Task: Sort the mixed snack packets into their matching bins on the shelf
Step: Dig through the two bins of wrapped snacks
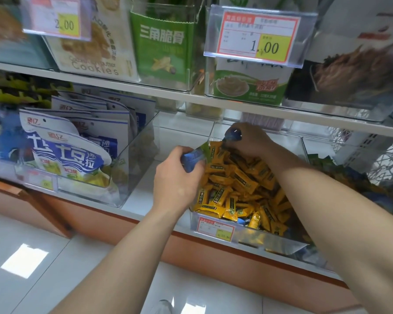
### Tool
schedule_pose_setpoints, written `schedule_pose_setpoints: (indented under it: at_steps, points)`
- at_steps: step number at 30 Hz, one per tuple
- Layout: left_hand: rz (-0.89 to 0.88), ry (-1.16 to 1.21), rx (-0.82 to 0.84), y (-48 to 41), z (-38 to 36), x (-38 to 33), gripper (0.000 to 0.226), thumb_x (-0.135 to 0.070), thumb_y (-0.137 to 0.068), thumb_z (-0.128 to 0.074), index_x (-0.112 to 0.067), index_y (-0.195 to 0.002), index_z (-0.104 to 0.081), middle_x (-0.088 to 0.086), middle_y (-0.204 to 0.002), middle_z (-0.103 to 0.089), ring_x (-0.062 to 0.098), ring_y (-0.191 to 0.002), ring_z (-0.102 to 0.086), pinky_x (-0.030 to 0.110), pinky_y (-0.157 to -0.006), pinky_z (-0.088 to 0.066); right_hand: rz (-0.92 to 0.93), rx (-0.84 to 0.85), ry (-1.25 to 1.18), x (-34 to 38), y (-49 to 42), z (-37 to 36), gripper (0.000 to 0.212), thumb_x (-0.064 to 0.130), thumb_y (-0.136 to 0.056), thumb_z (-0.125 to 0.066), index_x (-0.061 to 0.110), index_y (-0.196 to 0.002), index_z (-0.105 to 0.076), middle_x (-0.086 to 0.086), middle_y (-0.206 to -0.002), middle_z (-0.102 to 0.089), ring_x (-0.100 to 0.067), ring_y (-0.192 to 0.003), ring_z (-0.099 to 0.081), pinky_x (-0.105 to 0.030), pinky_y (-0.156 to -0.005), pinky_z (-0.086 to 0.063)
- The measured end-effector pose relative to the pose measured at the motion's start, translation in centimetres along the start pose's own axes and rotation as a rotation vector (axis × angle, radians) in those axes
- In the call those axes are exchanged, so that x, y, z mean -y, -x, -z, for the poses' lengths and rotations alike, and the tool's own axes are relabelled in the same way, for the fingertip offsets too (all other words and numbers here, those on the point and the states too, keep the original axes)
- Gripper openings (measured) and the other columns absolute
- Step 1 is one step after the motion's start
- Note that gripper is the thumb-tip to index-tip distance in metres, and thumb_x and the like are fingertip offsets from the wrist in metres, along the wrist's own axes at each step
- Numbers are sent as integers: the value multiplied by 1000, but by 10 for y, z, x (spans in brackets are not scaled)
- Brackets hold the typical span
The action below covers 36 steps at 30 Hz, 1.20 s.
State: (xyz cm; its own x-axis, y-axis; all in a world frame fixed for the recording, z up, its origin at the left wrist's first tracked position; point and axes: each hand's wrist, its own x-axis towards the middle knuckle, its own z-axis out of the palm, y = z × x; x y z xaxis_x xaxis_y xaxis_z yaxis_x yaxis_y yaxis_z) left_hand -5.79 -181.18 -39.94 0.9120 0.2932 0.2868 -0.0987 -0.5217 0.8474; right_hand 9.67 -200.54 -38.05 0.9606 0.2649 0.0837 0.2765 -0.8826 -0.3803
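A clear bin [216, 227] on the lower shelf is heaped with small yellow snack packets [243, 184]. My left hand [177, 175] hovers over the bin's left edge and grips blue packets [192, 158] together with a green one [205, 148]. My right hand [247, 138] reaches to the back of the same bin and pinches another blue packet [233, 134] above the yellow heap. A blue packet [242, 221] peeks out among the yellow ones near the bin's front.
To the left stands a clear bin [134, 155] of large white-and-blue bags [66, 152]. To the right another bin [340, 168] holds green and dark packets. The upper shelf [191, 98] carries boxes and price tags [256, 37]. White floor tiles lie below.
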Motion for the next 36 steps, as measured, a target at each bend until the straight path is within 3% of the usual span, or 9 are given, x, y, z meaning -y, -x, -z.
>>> schedule_pose_setpoints:
  at_steps: [2,6,11,15,21,25,29,32,36]
  points:
    - [-1,26,-13,1,0,-6,26,-38,-87,-69,-28,-109,-61,-12,-96,-67,11,-90,-64,29,-78,-52,11,-121,-117,5,16,9,33,36,-89,-69,23,-119,-63,1,-119,-64,-21,-108,-59,-38,-93,-48]
    - [-5,136,31,6,-6,-25,30,-41,-85,-72,-34,-107,-55,-16,-92,-66,3,-86,-64,19,-70,-48,12,-208,-507,15,74,27,18,35,-94,-65,33,-111,-62,17,-109,-63,1,-99,-59,-11,-76,-42]
    - [133,473,274,27,-35,-54,27,-26,-85,-77,-29,-101,-55,4,-106,-72,25,-97,-70,48,-84,-57,-197,-186,-1073,13,158,39,19,23,-98,-61,29,-116,-62,-4,-119,-68,-26,-109,-67,-43,-88,-57]
    - [140,523,390,55,-62,-77,21,-20,-85,-76,-23,-103,-64,2,-99,-70,20,-87,-69,34,-66,-59,-323,-178,-1287,5,202,50,15,18,-99,-58,20,-114,-61,-11,-118,-68,-29,-105,-69,-37,-68,-58]
    - [152,517,476,75,-88,-99,27,-9,-83,-78,-17,-107,-70,11,-98,-68,11,-76,-68,22,-61,-55,-287,-159,-1334,-26,232,63,15,15,-93,-66,20,-107,-68,-13,-112,-70,-25,-90,-72,-36,-64,-58]
    - [151,551,567,69,-91,-98,45,-4,-89,-69,-8,-132,-56,5,-103,-73,12,-84,-73,27,-73,-60,-245,-319,-1194,-55,236,71,20,9,-89,-71,28,-95,-71,-10,-106,-69,-16,-80,-70,-31,-59,-56]
    - [-246,-185,471,47,-84,-72,26,-26,-92,-64,-27,-118,-69,-14,-107,-70,4,-95,-63,20,-80,-50,-199,-578,-614,-97,237,76,25,10,-88,-71,25,-106,-61,14,-93,-63,5,-75,-61,-10,-60,-47]
    - [-255,-369,652,39,-84,-50,19,-30,-91,-66,-32,-109,-70,-15,-104,-70,5,-96,-63,21,-79,-50,-266,-468,-341,-120,234,74,26,24,-94,-64,26,-119,-56,4,-109,-62,-13,-95,-59,-26,-74,-47]
    - [-269,-481,821,33,-82,-39,15,-38,-85,-73,-36,-100,-73,-18,-101,-70,1,-92,-63,17,-70,-46,-442,-201,123,-128,227,76,53,45,-94,-58,25,-142,-46,-13,-137,-51,-38,-119,-53,-46,-96,-48]
